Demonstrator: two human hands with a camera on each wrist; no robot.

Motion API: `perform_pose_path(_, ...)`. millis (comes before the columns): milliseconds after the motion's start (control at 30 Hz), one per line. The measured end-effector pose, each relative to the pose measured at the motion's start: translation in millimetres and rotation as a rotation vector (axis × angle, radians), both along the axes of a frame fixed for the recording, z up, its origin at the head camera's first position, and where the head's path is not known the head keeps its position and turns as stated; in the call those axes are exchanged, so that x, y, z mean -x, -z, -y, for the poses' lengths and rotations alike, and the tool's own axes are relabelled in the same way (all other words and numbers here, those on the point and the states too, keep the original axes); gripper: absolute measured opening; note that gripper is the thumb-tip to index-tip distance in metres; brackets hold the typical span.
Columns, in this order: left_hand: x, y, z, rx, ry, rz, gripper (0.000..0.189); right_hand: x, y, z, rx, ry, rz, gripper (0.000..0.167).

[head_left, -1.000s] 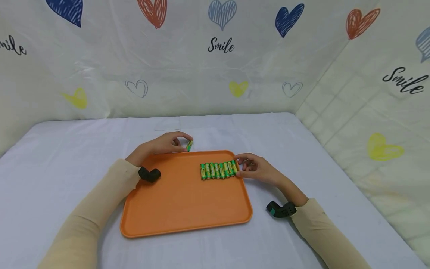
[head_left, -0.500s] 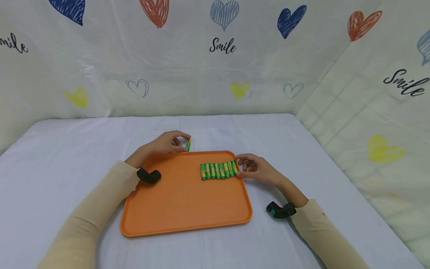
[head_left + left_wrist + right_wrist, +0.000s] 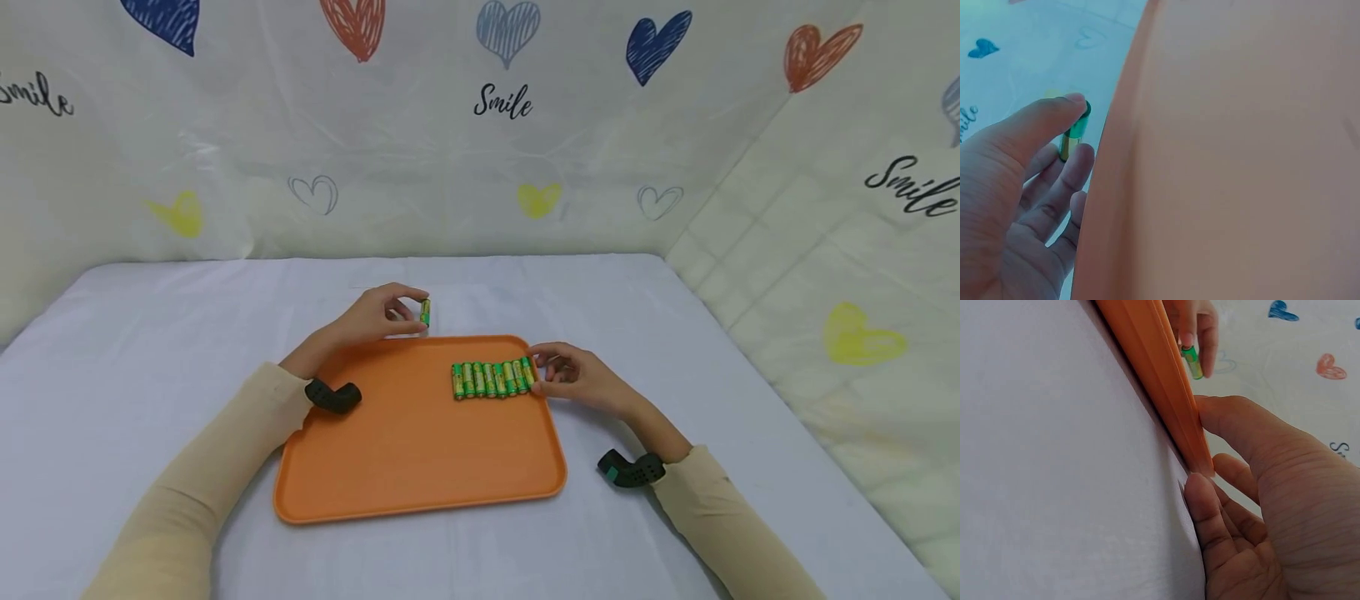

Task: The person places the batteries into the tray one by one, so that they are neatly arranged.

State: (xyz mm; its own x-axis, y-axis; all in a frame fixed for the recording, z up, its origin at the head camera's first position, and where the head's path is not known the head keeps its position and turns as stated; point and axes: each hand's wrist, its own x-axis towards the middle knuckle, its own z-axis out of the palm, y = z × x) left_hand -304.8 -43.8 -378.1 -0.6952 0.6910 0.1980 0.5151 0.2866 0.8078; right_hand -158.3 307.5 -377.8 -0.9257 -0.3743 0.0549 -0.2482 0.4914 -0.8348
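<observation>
In the head view, my left hand (image 3: 375, 317) pinches a green-and-gold battery (image 3: 425, 312) by its ends, thumb and index finger apart along its length. It stays just past the far rim of the orange tray (image 3: 420, 504). The left wrist view shows the same battery (image 3: 1074, 132) held beside the tray's edge. My right hand (image 3: 577, 379) is at the tray's far right corner. Its thumb and index finger reach over the rim, pinching the end battery (image 3: 528, 372) of a row of batteries (image 3: 489, 380). From the right wrist, the rim hides that contact.
A white cloth (image 3: 675, 333) covers the table under the tray. Behind it hangs a pale sheet (image 3: 420, 167) printed with hearts and "Smile". A dark wrist device (image 3: 333, 396) is on the left wrist, another dark wrist device (image 3: 632, 469) on the right.
My left hand has lifted its battery slightly and turned it more upright. My right hand and the row of batteries keep their places on the tray. The whole view has shifted slightly.
</observation>
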Motion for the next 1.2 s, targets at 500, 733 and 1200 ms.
perform_pose_path(500, -18.1, -2.9, 0.2, -0.008, 0.023, 0.003, 0.054, 0.8, -1.6, -1, -0.007, -0.006, -0.004, 0.051)
perform_pose_path(733, -27.6, -2.0, -0.9, -0.02, 0.035, -0.003, 0.053, 1.0, 1.3, -2, -0.004, -0.012, -0.012, 0.05)
perform_pose_path(1200, -53.7, -2.9, -5.6, 0.004, 0.14, -0.034, 0.049, -0.5, 1.9, -2, -0.001, -0.014, -0.033, 0.05)
